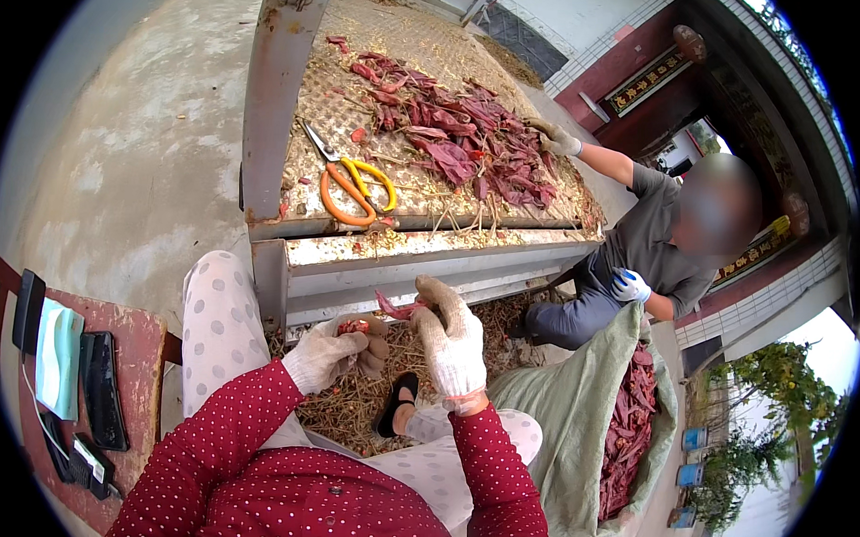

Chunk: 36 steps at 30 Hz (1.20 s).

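Observation:
My gloved left hand (331, 355) is closed round a small red piece of dried pepper (354, 327). Just right of it, my gloved right hand (444, 339) grips a dried red pepper (393, 308) between thumb and fingers. Beyond both hands, orange and yellow handled scissors (350, 190) lie on a metal platform (316, 255) strewn with seeds and stalks, beside a pile of dried red peppers (449, 126). An open green woven sack (559, 425) filled with dried red peppers (625, 437) stands at my right.
A co-worker (650, 204) sits at the right, one gloved hand on the pile. A worn wooden seat (131, 393) at my left holds a mask pack (59, 357) and black devices. Stalks (341, 423) litter the ground below. Potted plants (693, 472) stand at the far right.

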Each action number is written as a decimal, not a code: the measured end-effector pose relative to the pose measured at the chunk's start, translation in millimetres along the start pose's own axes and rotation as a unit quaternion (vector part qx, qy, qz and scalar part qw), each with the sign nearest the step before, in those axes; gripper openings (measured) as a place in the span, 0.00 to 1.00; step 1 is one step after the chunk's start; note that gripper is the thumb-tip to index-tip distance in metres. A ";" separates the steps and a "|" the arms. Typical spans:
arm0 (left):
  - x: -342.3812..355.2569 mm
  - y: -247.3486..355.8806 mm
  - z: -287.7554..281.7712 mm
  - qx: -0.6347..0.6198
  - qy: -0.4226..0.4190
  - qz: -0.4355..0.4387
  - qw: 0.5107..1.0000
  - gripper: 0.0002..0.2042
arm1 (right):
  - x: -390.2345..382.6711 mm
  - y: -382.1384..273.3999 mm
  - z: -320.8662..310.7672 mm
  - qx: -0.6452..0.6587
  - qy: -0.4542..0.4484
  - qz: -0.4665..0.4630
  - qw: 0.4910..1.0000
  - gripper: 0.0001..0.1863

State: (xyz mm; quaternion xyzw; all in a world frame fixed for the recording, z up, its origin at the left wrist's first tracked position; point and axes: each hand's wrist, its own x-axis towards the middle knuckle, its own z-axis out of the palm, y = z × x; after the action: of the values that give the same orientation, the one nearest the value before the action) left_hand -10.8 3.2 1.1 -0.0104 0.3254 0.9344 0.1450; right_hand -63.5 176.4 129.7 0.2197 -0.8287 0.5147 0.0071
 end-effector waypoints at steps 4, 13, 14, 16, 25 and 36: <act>4.8 -10.8 -7.7 -0.012 0.041 0.013 0.999 0.15 | -34.3 21.5 31.6 -0.104 0.008 -0.107 0.989 0.18; 12.3 -22.0 -15.0 -0.057 0.029 0.016 0.998 0.19 | -43.8 21.4 56.1 -0.214 0.011 -0.146 0.966 0.25; 11.1 -21.2 -12.7 -0.073 0.038 0.014 0.997 0.19 | -42.8 19.7 60.2 -0.221 -0.024 -0.090 0.971 0.29; 10.0 -19.2 -13.6 -0.085 0.032 -0.001 0.996 0.21 | -43.7 18.2 62.8 -0.170 -0.037 -0.040 0.984 0.31; 3.5 -14.9 -12.8 -0.117 -0.060 0.007 0.991 0.27 | -43.6 38.6 72.8 -0.131 -0.027 -0.029 0.991 0.31; 9.6 -19.0 -8.0 -0.044 -0.110 0.023 0.993 0.39 | -45.9 67.4 66.3 0.005 0.060 0.043 0.997 0.23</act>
State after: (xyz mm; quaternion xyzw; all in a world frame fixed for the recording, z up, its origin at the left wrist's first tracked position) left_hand -15.3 15.0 -17.8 0.0932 0.2659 0.9464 0.1580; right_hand -32.8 161.2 30.4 0.1530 -0.8327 0.5311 0.0332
